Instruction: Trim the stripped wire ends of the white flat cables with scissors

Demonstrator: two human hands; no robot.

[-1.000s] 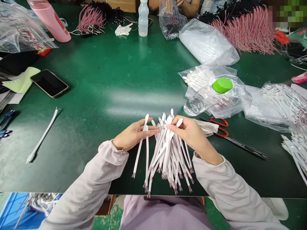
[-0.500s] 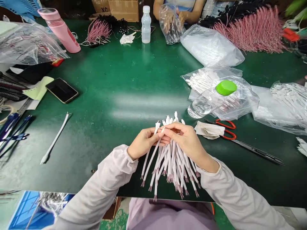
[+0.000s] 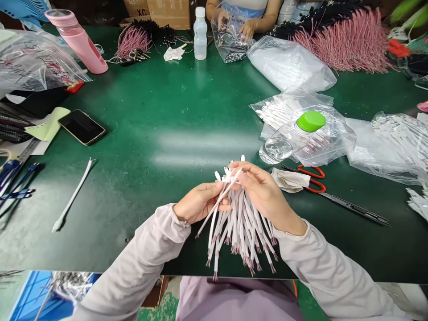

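Over a fanned pile of short white cables (image 3: 239, 223) with bare wire ends, both of my hands work close together. My left hand (image 3: 198, 201) is closed, thumb and fingers round a white cable (image 3: 217, 206) that slants down to the left. My right hand (image 3: 264, 191) pinches the upper end of this cable; its fingers partly hide the tip. White plugs (image 3: 230, 171) of the pile stick up between and behind my hands. The pile's loose wire ends point toward the table's front edge.
A lone white cable (image 3: 72, 196) and a phone (image 3: 82, 127) lie on the left. To the right are red-handled scissors (image 3: 316, 180), long tweezers (image 3: 356, 208), a green-capped bottle (image 3: 309, 122) and bags of cables (image 3: 384, 151). Across the table, a person's hands (image 3: 247, 29) handle a plastic bag.
My right hand has lifted the cable's upper end up and to the right, so the cable slants more. My left hand has shifted slightly left and down. The view has shifted a little.
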